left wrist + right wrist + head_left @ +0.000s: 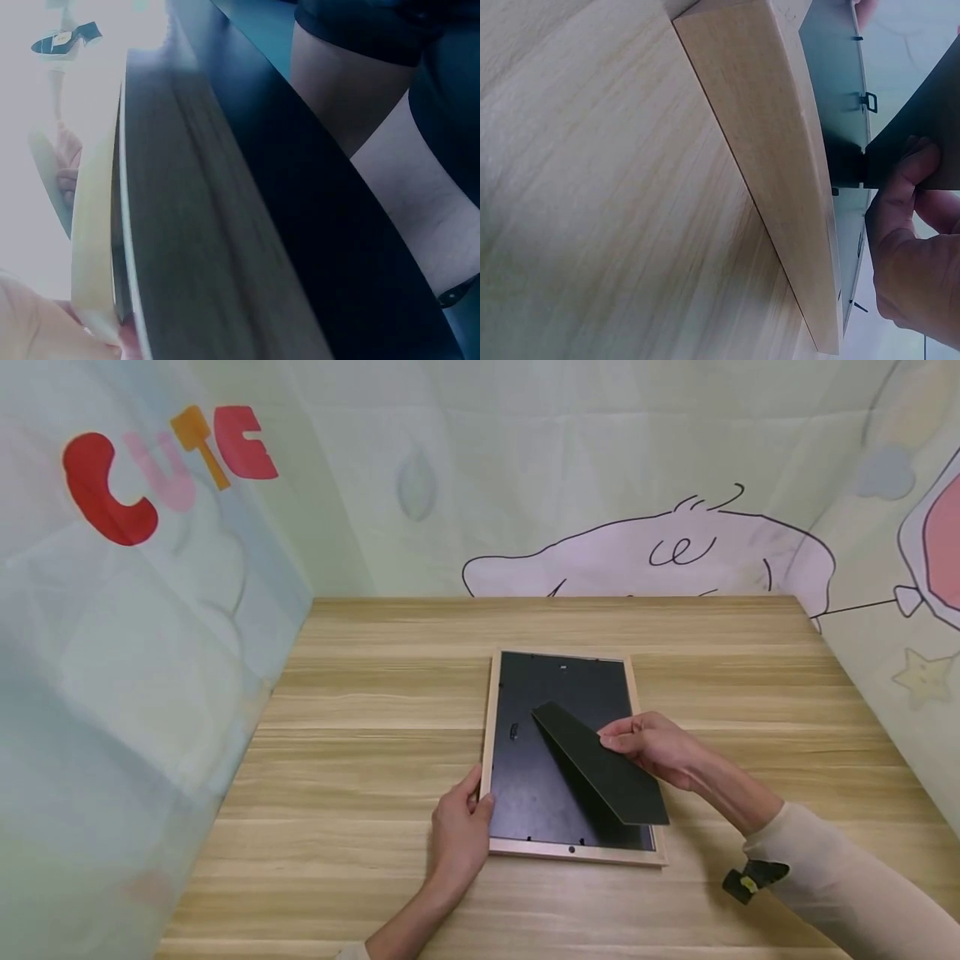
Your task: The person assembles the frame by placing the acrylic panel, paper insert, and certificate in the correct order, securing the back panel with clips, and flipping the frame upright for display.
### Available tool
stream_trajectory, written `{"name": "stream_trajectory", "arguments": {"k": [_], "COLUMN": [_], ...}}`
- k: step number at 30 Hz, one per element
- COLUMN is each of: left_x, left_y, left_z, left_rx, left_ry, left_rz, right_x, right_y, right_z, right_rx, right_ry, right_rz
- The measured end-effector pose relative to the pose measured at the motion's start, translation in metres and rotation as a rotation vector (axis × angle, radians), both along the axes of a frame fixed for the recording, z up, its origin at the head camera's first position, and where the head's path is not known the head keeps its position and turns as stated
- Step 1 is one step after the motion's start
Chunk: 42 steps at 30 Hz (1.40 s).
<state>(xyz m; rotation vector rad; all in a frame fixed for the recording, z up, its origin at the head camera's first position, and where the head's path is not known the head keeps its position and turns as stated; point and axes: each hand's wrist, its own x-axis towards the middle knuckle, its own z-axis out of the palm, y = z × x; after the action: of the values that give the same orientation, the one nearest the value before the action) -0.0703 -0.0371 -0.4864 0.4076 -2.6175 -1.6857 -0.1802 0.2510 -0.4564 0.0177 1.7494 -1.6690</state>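
A picture frame (486,718) with a light wooden border lies face down on the table, its black backing board (525,793) upward. From the backing a black easel stand (600,768) tilts up, its lower end raised. My right hand (656,747) pinches the stand's right edge between thumb and fingers; the right wrist view shows this pinch on the stand (922,127) too. At the frame's lower left side my left hand (461,831) grips the wooden border, with the thumb near its top. In the left wrist view the hand (45,322) is overexposed and partly cut off.
The wood-grain table (360,760) extends around the frame on every side. Printed fabric walls (360,485) stand behind it and at both sides. A small metal hanger (513,732) sits on the backing. A dark band with a device (753,881) is on the right sleeve.
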Motion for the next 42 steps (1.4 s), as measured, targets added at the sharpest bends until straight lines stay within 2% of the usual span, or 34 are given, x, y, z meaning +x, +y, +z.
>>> {"name": "stream_trajectory", "arguments": {"k": [5, 13, 16, 23, 29, 35, 42], "left_x": [0.0, -0.002, -0.002, -0.002, -0.002, -0.004, -0.013], "left_y": [0.001, 0.0, 0.0, -0.001, 0.0, -0.002, -0.006], "left_z": [-0.003, -0.001, -0.001, -0.004, -0.004, 0.001, 0.017], "left_rx": [0.04, 0.027, 0.047, 0.085, 0.11, 0.114, 0.083], "left_ry": [0.01, 0.035, 0.025, 0.005, -0.015, -0.012, 0.023], "left_rz": [0.002, 0.017, 0.011, -0.005, -0.013, -0.014, -0.013], "right_x": [-0.001, -0.002, -0.003, -0.007, -0.006, -0.006, -0.008], "right_y": [0.001, 0.001, 0.001, 0.001, 0.0, 0.002, 0.004], "right_z": [0.0, 0.002, 0.004, 0.011, 0.012, 0.013, 0.015], "right_rx": [0.005, 0.015, 0.075, 0.299, 0.391, 0.358, 0.266], "right_ry": [0.007, -0.003, 0.017, 0.133, 0.172, 0.165, 0.139], "right_rz": [0.015, 0.007, 0.015, 0.083, 0.115, 0.113, 0.082]}}
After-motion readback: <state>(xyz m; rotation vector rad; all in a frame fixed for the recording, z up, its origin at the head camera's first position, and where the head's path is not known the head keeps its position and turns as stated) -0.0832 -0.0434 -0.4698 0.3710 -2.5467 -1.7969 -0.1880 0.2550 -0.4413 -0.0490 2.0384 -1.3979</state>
